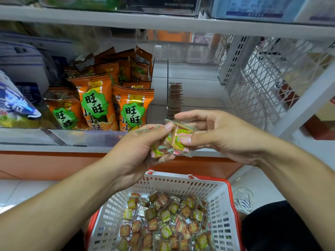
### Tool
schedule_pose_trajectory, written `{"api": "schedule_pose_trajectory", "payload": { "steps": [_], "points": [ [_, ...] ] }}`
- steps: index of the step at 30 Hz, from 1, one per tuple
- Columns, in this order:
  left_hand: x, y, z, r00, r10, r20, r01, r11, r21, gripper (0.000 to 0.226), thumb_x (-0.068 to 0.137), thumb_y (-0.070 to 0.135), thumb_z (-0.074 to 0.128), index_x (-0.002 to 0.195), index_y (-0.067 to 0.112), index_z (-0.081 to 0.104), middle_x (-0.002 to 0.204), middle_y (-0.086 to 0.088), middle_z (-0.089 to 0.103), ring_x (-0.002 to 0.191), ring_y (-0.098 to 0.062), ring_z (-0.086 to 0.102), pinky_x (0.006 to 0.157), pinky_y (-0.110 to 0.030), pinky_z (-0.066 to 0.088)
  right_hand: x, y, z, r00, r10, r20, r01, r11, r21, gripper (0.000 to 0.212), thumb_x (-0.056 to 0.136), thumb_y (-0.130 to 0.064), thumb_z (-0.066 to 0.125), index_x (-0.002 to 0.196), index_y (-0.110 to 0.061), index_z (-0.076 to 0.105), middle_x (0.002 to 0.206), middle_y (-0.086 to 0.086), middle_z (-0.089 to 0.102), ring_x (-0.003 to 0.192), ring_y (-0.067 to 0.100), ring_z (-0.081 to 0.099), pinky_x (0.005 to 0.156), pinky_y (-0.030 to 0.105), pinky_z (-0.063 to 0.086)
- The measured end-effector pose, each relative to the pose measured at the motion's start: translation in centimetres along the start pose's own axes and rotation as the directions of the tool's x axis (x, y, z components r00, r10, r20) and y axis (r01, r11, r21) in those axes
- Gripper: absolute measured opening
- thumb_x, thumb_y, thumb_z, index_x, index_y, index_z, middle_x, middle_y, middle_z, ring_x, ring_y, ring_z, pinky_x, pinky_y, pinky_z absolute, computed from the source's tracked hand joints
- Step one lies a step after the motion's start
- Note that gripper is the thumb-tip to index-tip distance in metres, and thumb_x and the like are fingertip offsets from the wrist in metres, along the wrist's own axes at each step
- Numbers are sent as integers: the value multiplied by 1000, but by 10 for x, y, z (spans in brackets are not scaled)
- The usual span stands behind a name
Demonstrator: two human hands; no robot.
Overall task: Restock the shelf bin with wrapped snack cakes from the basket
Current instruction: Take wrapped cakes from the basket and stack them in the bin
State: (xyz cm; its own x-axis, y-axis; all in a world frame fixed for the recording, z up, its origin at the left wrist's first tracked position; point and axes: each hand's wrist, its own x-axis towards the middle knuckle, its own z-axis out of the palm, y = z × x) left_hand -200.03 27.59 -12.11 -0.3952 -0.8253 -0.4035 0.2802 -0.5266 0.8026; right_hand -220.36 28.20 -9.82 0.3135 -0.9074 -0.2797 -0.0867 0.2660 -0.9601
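A person is crouching before a white metal store shelf, both bare hands meeting just above its orange-trimmed front edge. Below them, a white slotted plastic shopping basket with a red rim is standing on the floor, holding a loose heap of small clear-wrapped snack cakes with green-and-yellow labels. On the shelf, a clear plastic bin at the right end is holding a short upright row of the same cakes along its left wall, beside a bin of orange snack bags. The left hand is clutching several wrapped cakes in closed fingers, while the right hand is pinching one cake between thumb and forefinger.
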Motion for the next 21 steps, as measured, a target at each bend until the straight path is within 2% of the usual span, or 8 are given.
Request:
{"api": "schedule_pose_trajectory", "payload": {
  "steps": [3, 6, 8, 10, 13, 17, 19, 21],
  "points": [
    [1, 0, 1, 1000, 8, 20, -8, 1000, 21, 25, 67, 37, 81, 84, 18, 79, 94, -10, 79, 74, -15, 76, 52, -23, 59, -1, -2, 1, 998, 27, 49, -25, 999, -34, 53, 78, 4, 73, 128, -10, 64, 119, 17, 71, 96, 20, 67, 76, 25, 57],
    [3, 1, 2, 998, 59, 12, -59, 998, -33, 39, 60, 39, 84, 90, 16, 74, 96, -9, 78, 77, -13, 75, 54, -24, 59, 2, -7, -1, 999, 20, 36, -25, 991, 131, 44, 76, 1, 71, 120, -2, 66, 106, 17, 72, 89, 19, 69, 75, 24, 58],
    [6, 0, 2, 994, 105, -11, -105, 993, -47, 50, 53, 31, 88, 96, 14, 68, 95, -8, 78, 78, -13, 75, 57, -25, 60, 6, -8, -3, 999, 41, -12, -36, 963, 269, 44, 77, 5, 70, 120, 4, 61, 102, 16, 72, 86, 21, 70, 78, 29, 61],
    [8, -2, 1, 987, 154, -38, -155, 987, -31, 55, 50, 21, 89, 99, 14, 65, 95, -9, 77, 79, -16, 75, 58, -26, 60, 9, -7, -3, 998, 67, -15, -60, 956, 289, 42, 80, 10, 67, 121, 3, 58, 100, 18, 70, 88, 26, 68, 85, 38, 61],
    [12, -3, -2, 976, 204, -70, -204, 979, 11, 47, 55, 19, 88, 95, 17, 64, 90, -10, 77, 75, -18, 74, 54, -25, 58, 10, -4, -2, 997, 78, 19, -79, 996, 28, 35, 83, 9, 69, 112, -8, 58, 91, 14, 68, 81, 23, 65, 85, 42, 57],
    [17, -2, -4, 964, 254, -77, -249, 966, 73, 52, 52, 32, 90, 94, 17, 64, 85, -5, 77, 75, -18, 76, 54, -24, 57, 12, -7, -10, 996, 34, 77, -4, 935, -355, 34, 80, 1, 79, 109, -6, 63, 105, 23, 69, 88, 20, 61, 87, 39, 48],
    [19, -3, -4, 955, 279, -104, -270, 959, 87, 55, 53, 34, 90, 99, 16, 66, 88, -5, 77, 80, -18, 76, 56, -26, 58, 17, -12, -18, 998, -17, 66, 40, 929, -367, 37, 78, 2, 80, 111, -8, 64, 112, 23, 70, 94, 22, 63, 94, 37, 49],
    [20, -6, -3, 947, 296, -125, -280, 952, 126, 61, 57, 29, 92, 112, 20, 65, 93, -9, 75, 85, -19, 76, 60, -28, 59, 28, -16, -33, 994, -83, -72, 57, 949, -311, 39, 78, -2, 80, 113, -11, 65, 112, 14, 74, 104, 21, 68, 103, 33, 48]
  ]
}}
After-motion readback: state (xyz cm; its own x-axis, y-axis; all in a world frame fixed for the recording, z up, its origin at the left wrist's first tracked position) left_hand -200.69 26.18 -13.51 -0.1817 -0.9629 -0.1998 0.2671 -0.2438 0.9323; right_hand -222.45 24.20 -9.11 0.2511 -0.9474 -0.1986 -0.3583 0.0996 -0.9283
